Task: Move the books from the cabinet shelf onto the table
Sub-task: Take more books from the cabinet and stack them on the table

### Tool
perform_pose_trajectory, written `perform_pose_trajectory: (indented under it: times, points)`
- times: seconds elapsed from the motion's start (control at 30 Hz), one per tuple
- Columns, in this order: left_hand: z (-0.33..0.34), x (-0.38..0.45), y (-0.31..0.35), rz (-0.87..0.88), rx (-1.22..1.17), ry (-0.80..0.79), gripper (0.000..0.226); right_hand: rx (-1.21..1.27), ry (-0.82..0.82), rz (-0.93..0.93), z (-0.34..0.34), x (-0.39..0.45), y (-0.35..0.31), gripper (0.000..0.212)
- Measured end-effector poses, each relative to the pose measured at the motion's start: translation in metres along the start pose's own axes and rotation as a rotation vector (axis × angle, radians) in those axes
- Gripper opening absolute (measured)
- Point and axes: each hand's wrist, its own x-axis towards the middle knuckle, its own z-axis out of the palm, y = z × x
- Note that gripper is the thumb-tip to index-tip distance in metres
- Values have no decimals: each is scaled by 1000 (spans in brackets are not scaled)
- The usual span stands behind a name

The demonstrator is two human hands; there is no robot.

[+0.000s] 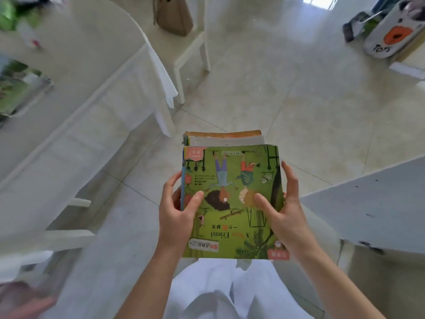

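Observation:
I carry a stack of books (231, 180) in front of my body, above the tiled floor. The top book has a green cover with two cartoon children, seen upside down; an orange-edged book and pale pages show at the far end of the stack. My left hand (178, 208) grips the stack's left edge, thumb on the cover. My right hand (284, 208) grips its right edge, thumb on top as well. The table (76, 107), covered with a white cloth, stretches along the left. The cabinet shelf is not visible.
A white chair (195, 51) with a tan bag on it stands behind the table's far end. Green-covered books or papers (16, 88) lie on the table's left part. A grey-white surface (372, 203) juts in at right. A toy bin (391, 35) sits far right.

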Motion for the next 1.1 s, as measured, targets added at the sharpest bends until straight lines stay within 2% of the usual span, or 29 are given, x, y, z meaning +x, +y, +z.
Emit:
perform_pose_trajectory:
  times: [0.3,0.6,0.77,0.83,0.9,1.0,1.1]
  points:
    - [-130,30,21,41,-50,301,47,-136,-279,-47,141,47,-43,84]
    - [-183,89,40,46,-88,542,46,-335,-445,-69,234,126,-101,81]
    - [-202,142,72,69,-145,670,46,-333,-537,-50,281,185,-148,78]
    - [-209,162,84,67,-236,719,46,-304,-580,32,301,211,-168,72]
    - [-215,179,95,60,-315,764,44,-351,-630,69,323,234,-187,57]
    - [-230,201,108,58,-399,826,42,-430,-738,64,358,264,-209,28]
    - [-248,216,116,64,-463,855,42,-449,-816,29,387,282,-221,17]
